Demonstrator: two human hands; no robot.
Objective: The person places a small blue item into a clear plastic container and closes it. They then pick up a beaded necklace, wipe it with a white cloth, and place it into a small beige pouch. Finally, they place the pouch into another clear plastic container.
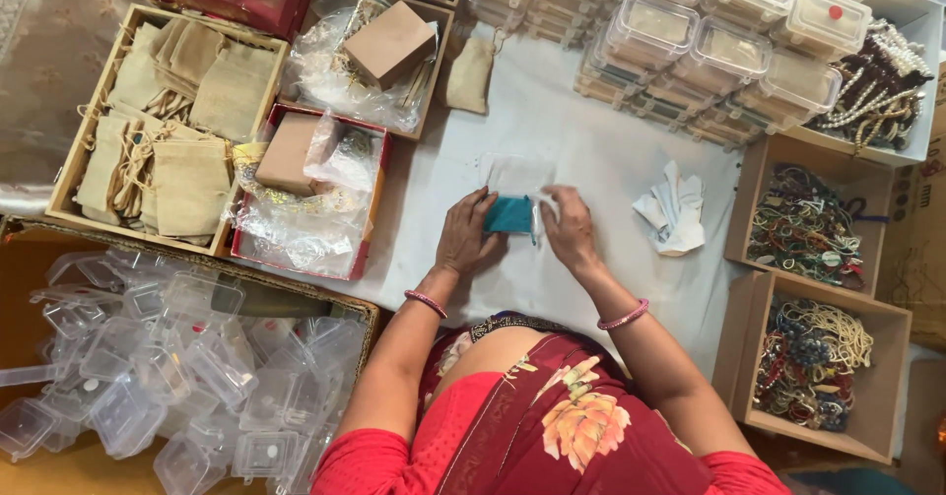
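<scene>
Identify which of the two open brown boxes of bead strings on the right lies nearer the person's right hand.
The upper brown box, beside the white cloth, lies nearer the right hand; the lower box sits closer to the person's elbow.

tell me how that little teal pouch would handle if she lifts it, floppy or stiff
Probably floppy: the teal pouch looks like soft cloth, pressed flat between the left hand and the right hand. Likely light, since it looks thin. It seems unlikely to roll or slip on the white table cover.
</scene>
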